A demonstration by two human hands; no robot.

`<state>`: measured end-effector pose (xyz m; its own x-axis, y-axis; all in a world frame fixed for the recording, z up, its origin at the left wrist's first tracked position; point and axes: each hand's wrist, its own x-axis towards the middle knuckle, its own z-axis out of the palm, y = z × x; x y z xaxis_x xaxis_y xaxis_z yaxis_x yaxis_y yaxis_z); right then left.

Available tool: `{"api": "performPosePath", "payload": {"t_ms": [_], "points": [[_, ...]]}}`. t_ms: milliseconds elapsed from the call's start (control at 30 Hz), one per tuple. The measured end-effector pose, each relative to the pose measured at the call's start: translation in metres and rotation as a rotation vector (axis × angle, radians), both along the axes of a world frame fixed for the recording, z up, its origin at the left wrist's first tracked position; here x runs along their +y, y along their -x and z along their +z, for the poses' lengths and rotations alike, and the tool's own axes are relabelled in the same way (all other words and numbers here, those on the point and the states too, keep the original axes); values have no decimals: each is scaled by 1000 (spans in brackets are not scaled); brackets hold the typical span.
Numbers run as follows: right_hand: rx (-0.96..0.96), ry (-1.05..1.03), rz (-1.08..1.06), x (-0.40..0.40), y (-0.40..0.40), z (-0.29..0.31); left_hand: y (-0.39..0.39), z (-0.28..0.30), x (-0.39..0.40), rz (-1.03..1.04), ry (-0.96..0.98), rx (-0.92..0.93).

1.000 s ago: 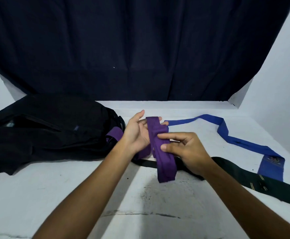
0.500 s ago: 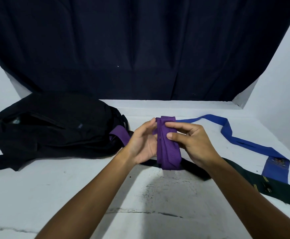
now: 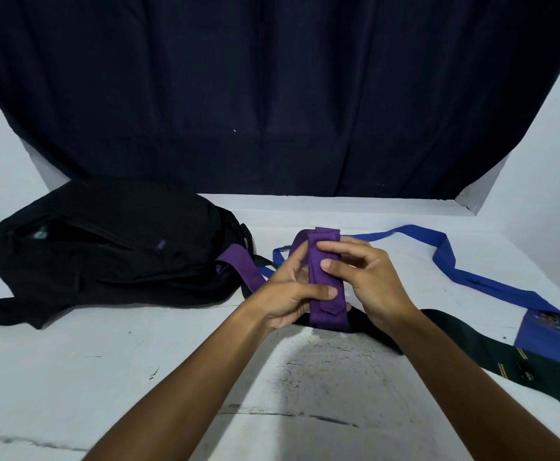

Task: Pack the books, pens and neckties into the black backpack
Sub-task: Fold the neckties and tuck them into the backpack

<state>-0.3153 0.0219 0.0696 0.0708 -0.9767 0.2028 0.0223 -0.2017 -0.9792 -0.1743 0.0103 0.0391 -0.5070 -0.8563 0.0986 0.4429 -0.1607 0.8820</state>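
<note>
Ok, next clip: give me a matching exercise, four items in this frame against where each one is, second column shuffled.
Items:
1. purple necktie
2. blue necktie
3. dark green necktie
4. black backpack

Places:
A. lying flat, far left of table
B. folded between both hands
C. stretched from centre toward the right, behind the hands
D. on the table at right, passing under the hands

Pairs: 1-B, 2-C, 3-D, 4-A

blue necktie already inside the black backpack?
No, the long blue fabric necktie lies stretched out on the white table, to the right of the black fabric backpack.
</note>
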Motion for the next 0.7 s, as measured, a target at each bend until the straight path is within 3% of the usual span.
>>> {"api": "performPosePath", "payload": {"t_ms": [100, 233, 333, 400, 433, 533, 600, 700], "points": [[-165, -162, 125, 2, 1, 3, -2, -2, -3, 15, -4, -34], [-168, -181, 130, 1, 3, 7, -6, 12, 3, 12, -6, -171], [-209, -179, 155, 2, 10, 18, -10, 21, -4, 435, 74, -330], [-239, -195, 229, 3, 17, 29, -15, 23, -18, 744, 207, -302], [-248, -197, 278, 4, 20, 34, -16, 26, -24, 782, 296, -299], [-262, -165, 361, 3, 24, 49, -11, 35, -40, 508, 402, -300], [-279, -123, 345, 0, 25, 59, -4, 37, -42, 292, 294, -283], [-293, -42, 219, -9, 31, 72, 7, 27, -35, 129, 115, -163]]}}
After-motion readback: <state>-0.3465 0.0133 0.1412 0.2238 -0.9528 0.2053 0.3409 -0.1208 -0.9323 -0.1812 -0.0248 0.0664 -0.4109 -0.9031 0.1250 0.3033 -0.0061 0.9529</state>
